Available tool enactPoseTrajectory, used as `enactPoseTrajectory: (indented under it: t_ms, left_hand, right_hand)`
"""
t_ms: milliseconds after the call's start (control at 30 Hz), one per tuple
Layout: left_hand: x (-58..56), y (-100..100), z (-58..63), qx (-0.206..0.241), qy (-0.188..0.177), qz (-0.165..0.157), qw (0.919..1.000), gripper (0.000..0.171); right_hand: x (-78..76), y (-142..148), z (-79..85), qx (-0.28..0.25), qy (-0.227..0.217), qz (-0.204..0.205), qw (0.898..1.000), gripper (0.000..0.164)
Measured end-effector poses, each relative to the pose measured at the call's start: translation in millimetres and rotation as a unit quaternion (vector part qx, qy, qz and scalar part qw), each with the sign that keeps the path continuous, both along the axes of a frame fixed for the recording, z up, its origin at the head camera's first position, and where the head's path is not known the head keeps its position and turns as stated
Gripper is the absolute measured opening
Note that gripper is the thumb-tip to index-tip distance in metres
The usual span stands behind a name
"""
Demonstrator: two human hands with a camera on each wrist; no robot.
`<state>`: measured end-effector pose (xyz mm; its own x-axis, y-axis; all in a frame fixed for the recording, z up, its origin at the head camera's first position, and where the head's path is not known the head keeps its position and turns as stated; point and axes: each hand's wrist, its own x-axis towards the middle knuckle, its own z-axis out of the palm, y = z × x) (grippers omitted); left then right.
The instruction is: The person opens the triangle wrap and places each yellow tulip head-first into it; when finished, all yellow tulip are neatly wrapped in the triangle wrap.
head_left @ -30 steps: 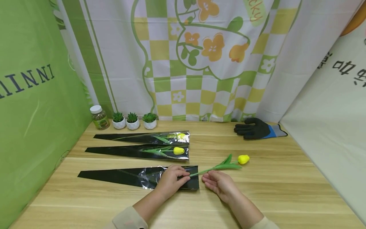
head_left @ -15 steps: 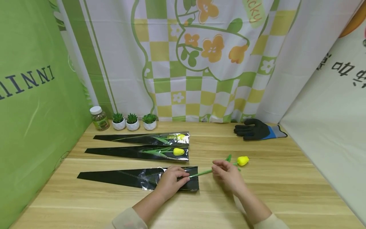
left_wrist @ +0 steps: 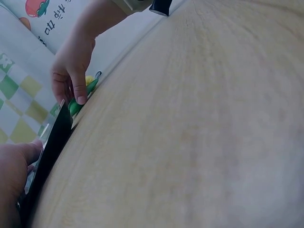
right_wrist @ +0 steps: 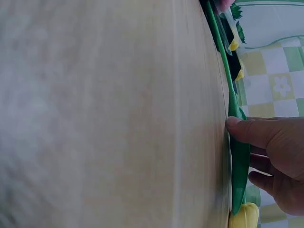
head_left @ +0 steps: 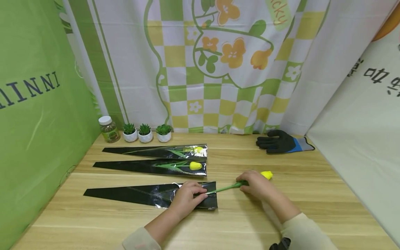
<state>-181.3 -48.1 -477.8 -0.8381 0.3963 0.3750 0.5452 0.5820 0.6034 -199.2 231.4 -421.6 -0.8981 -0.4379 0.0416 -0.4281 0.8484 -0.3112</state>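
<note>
A black flower sleeve (head_left: 125, 195) with a clear front lies nearest me, its wide mouth to the right. My left hand (head_left: 187, 197) rests over that mouth, thumb and fingers pinching the sleeve where the stem's end enters. A yellow artificial tulip (head_left: 223, 189) points its bloom to the right, the stem's tip at the sleeve's mouth. Around its leaves, my right hand (head_left: 254, 185) grips with thumb and fingers, hiding part of them in the head view. In the right wrist view, the thumb of the right hand (right_wrist: 280, 156) presses a green leaf (right_wrist: 240, 171) close along the tabletop.
Behind lie two sleeved tulips, a nearer one (head_left: 168, 166) and a farther one (head_left: 156, 150). Several items line the back: a lidded jar (head_left: 109, 130), small potted succulents (head_left: 145, 133) and a black-and-blue work glove (head_left: 279, 141) at right. A checked curtain (head_left: 212, 86) hangs behind the table.
My right hand has moved right along the tulip, from beside the stem up to the leaves, and now grips there. The left hand stays in place at the sleeve's mouth.
</note>
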Motion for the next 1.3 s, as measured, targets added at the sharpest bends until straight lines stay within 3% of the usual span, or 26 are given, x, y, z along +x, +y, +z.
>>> enactPoseTrajectory:
  t_ms: [300,567,933,1300]
  left_hand:
    - [0.6,-1,0.2,-0.005,0.012,0.000,0.9999,0.014]
    - [-0.5,-2,-0.6,-0.012,0.039,-0.004,0.9992,0.014]
    - [0.2,-2,5.1,-0.028,0.034,0.008,0.9990,0.015]
    - [0.4,-2,3.4,-0.007,0.035,0.019,0.9992,0.015]
  right_hand:
    - [-5.8,11,3.4,0.020,-0.025,0.011,0.999,0.030]
    - [-2.6,12,-0.9,0.003,-0.011,0.043,0.999,0.018]
    - [10.5,-18,-0.7,-0.039,-0.020,0.063,0.997,0.016]
    - [9.2,-48,-3.1,-0.046,-0.019,0.078,0.996,0.015]
